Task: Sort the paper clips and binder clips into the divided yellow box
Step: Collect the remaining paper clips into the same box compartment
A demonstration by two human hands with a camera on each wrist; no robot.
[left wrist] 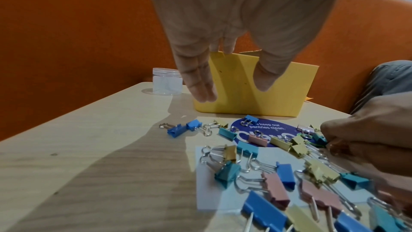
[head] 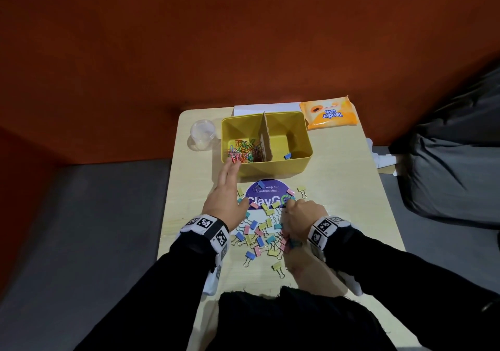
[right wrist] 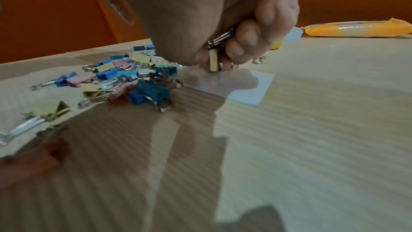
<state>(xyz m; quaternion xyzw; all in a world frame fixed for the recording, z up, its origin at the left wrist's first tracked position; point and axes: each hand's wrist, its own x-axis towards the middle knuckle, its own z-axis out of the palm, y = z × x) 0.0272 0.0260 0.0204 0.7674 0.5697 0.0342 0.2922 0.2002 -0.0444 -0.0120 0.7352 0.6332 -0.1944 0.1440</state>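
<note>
The divided yellow box stands at the table's far middle, split by a cardboard wall. Coloured paper clips fill its left half; one blue binder clip lies in the right half. A pile of pastel binder clips is spread on the table in front of the box. My left hand hovers with straight fingers by the box's near left corner, holding nothing. My right hand is curled at the pile's right edge, gripping several binder clips.
A clear plastic jar stands left of the box. An orange wipes pack lies at the far right corner. A purple round sticker and white paper lie under the clips. A dark bag sits to the right.
</note>
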